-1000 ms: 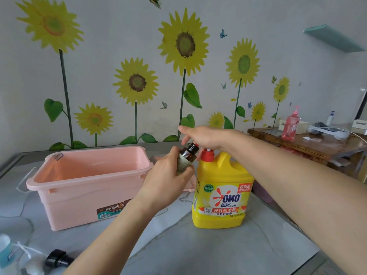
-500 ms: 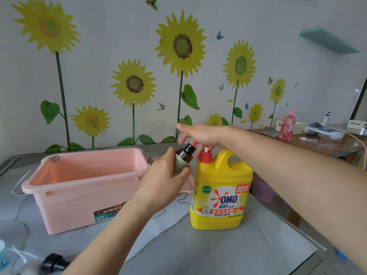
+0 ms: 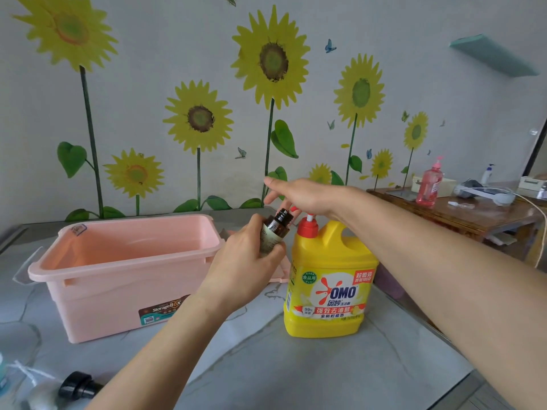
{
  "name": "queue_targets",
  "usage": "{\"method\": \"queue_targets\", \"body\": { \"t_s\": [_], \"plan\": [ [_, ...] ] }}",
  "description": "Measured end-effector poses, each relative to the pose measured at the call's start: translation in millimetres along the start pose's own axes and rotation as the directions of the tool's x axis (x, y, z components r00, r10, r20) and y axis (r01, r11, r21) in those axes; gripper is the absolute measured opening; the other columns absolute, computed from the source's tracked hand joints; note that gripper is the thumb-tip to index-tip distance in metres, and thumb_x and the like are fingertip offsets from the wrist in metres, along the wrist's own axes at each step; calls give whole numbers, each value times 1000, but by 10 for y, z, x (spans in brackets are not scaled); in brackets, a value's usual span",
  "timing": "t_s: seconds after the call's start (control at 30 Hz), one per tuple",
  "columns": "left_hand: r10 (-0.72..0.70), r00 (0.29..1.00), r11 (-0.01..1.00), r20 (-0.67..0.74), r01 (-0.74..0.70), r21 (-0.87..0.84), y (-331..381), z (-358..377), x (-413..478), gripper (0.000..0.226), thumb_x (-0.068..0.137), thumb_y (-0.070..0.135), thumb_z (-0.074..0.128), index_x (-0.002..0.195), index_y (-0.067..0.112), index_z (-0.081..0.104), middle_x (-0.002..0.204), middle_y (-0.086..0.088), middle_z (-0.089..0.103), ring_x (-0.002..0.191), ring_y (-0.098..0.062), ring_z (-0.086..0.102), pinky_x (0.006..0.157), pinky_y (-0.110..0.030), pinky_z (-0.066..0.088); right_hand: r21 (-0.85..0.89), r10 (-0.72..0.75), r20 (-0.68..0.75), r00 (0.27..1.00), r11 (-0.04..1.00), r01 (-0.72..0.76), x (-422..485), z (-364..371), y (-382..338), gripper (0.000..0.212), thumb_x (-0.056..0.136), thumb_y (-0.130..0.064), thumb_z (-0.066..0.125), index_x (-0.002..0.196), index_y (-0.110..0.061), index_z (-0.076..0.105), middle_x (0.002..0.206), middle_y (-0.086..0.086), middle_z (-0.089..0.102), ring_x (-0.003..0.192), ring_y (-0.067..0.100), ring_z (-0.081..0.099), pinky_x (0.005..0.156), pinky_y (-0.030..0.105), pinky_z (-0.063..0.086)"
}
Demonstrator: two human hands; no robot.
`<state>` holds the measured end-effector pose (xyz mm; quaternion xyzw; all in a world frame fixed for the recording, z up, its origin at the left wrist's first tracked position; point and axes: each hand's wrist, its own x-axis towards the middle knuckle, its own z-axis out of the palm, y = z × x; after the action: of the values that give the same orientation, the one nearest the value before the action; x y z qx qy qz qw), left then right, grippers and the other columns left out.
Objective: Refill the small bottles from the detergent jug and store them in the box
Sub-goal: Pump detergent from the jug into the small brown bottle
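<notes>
Although barely anything has shifted over the last second, the head view has one small tell. A bit of white stem now shows between the red collar of the pump [image 3: 307, 224] and the right hand [image 3: 305, 196], where a second ago the hand sat right down on the collar. So I'd guess one squirt just finished and the plunger's come back up.

The right hand lies across the pump top with its fingers straight and a little spread, not curled round anything. The left hand [image 3: 245, 261] has fingers and thumb wrapped round the small bottle [image 3: 275, 229], same as before. It's held in the air, tilted, with the open neck just beside the red nozzle tip. I can't see liquid running or how full the brown glass is, so probably more pumps to go.

Around it, the detergent jug [image 3: 328, 279] stands upright on the marble table [image 3: 325, 374]. The pink box [image 3: 103, 297] sits just left of it, with no bottle stored in it that I can see. A black cap [image 3: 78, 386] lies bottom-left, well apart from the hands, next to something clear and blurry. Nothing blocks the way to the box; the fiddly bit is keeping that narrow neck under the spout.
</notes>
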<state>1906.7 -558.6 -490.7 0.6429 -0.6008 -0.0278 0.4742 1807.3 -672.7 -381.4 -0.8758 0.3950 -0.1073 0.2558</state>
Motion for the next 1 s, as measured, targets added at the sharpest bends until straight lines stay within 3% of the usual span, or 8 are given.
{"method": "queue_targets", "body": {
  "t_s": [0.07,0.13,0.27,0.4,0.5,0.63,0.8,1.0],
  "plan": [
    [5,1000,1000,-3,-5,-3,-7,0,1,23,84,47,50,93,27,43,82,3,64,74,-22,68,67,-52,54,-51,7,1,1000,999,-7,12,45,19,65,101,-63,21,129,-21,62,115,13,66,91,20,64,77,33,39],
    [1,1000,1000,-1,-1,-3,-7,-1,-5,23,85,46,51,93,27,44,82,3,64,75,-22,67,67,-53,53,-99,21,27,999,995,-18,15,36,3,66,100,-65,19,131,-23,60,110,13,65,97,23,63,86,38,39],
    [9,1000,1000,-5,-9,0,-4,-5,-5,21,86,45,52,93,27,44,81,3,64,75,-22,66,68,-53,53,-41,20,49,999,999,-18,17,-53,-28,69,98,-70,16,135,-28,57,122,10,64,97,22,68,88,44,38],
    [20,1000,1000,-6,-20,-5,-2,-9,4,20,87,43,53,93,27,44,83,3,64,74,-23,67,66,-51,54,-50,16,-1,1000,999,-16,17,61,20,66,100,-66,19,131,-24,60,117,13,66,93,23,67,81,36,37],
    [18,1000,1000,-4,-18,11,7,-6,-8,18,90,39,55,93,26,43,81,2,63,74,-23,65,67,-53,53,-84,33,40,999,996,-29,16,-6,-19,69,99,-68,16,133,-26,58,116,12,68,102,25,66,90,43,42],
    [17,1000,1000,1,-17,21,14,-1,0,19,90,40,55,93,26,43,82,3,63,75,-23,64,68,-54,52,-19,15,11,1000,1000,-15,43,-36,-9,70,98,-69,17,132,-25,59,119,11,65,95,23,70,90,45,39],
    [-4,1000,1000,4,4,0,6,-10,0,24,83,48,51,94,27,44,83,4,64,76,-22,68,68,-54,53,-111,20,2,1000,994,-19,21,62,-4,67,100,-66,19,131,-23,59,89,2,63,90,20,63,94,39,40],
    [4,1000,1000,-8,-4,13,1,-25,8,29,82,51,48,101,29,47,85,4,65,76,-22,68,68,-52,54,-13,18,13,1000,1000,-18,7,-23,-23,69,99,-67,16,134,-24,57,117,12,68,94,24,71,82,43,39]
  ]
}}
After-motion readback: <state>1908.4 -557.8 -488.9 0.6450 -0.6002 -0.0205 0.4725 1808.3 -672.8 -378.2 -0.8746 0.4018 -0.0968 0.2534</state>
